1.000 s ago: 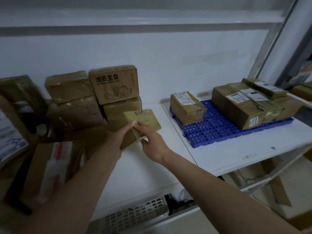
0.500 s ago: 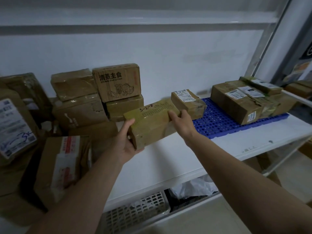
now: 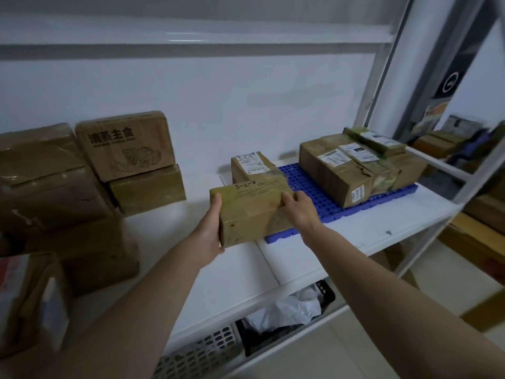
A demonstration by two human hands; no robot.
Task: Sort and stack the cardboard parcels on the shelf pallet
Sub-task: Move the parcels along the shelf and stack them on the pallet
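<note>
Since 0.5 s ago: taped parcel (image 3: 252,209) carried rightward, now at the left end of the blue pallet (image 3: 322,198).

Left hand (image 3: 209,236) grasps the parcel's near-left end; right hand (image 3: 299,207) grasps its right end, fingers curled over the top edge. Whether the parcel rests on the pallet or hangs just above it cannot be told. Surface: one white shelf board (image 3: 341,236), smooth, in a metal rack against a plain white wall. Pallet: one, perforated plastic grid. On it: one labelled box (image 3: 252,165) at 12 o'clock of the held parcel, touching or just behind; one cluster of taped boxes (image 3: 355,168) at 2 o'clock, apparently four. At 9 o'clock: unsorted brown cardboard stack (image 3: 82,181), one printed carton (image 3: 127,144) on top.
</note>
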